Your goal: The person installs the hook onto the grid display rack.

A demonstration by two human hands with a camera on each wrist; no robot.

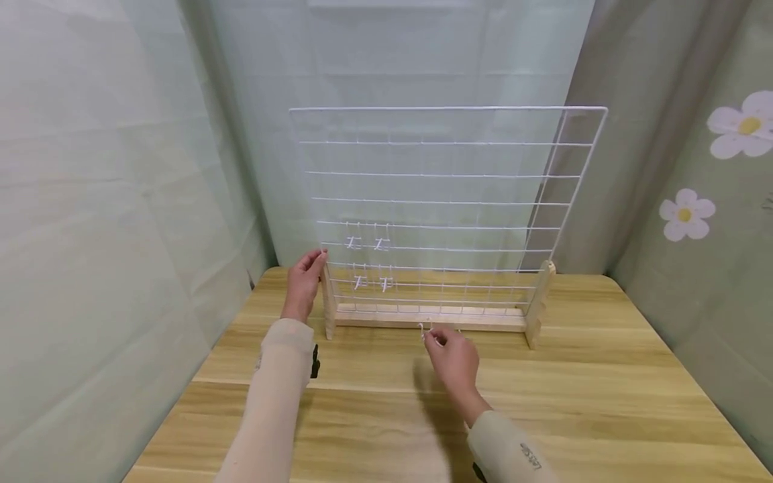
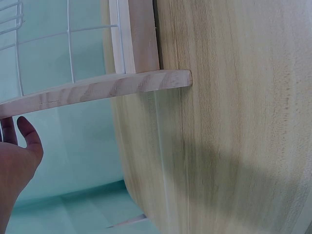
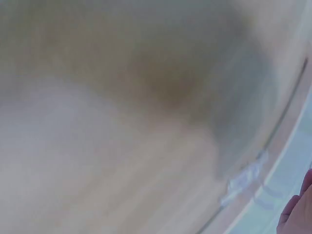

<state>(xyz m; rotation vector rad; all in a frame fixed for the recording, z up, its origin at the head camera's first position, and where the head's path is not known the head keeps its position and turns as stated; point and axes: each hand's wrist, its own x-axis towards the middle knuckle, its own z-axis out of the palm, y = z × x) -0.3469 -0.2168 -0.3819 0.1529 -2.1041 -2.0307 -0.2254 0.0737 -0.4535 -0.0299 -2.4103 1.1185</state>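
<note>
A white wire grid rack point(image 1: 423, 202) stands upright in a wooden base point(image 1: 431, 322). At its left end my left hand point(image 1: 304, 285) holds the edge by the top of the wooden side post point(image 2: 97, 92); the other fingertips are cut off in the left wrist view. My right hand point(image 1: 455, 362) pinches a small white hook point(image 1: 423, 331) between thumb and fingers, in front of the base and apart from the grid. That hook point(image 3: 243, 180) is blurred in the right wrist view. Several white hooks point(image 1: 382, 244) hang in two rows on the grid's lower left.
The rack stands on a wooden table point(image 1: 374, 416) near its far edge. Pale green curtains point(image 1: 121, 201) close in the back and sides, with white flowers point(image 1: 687, 215) on the right one. The right wooden post point(image 1: 539, 302) marks the rack's other end.
</note>
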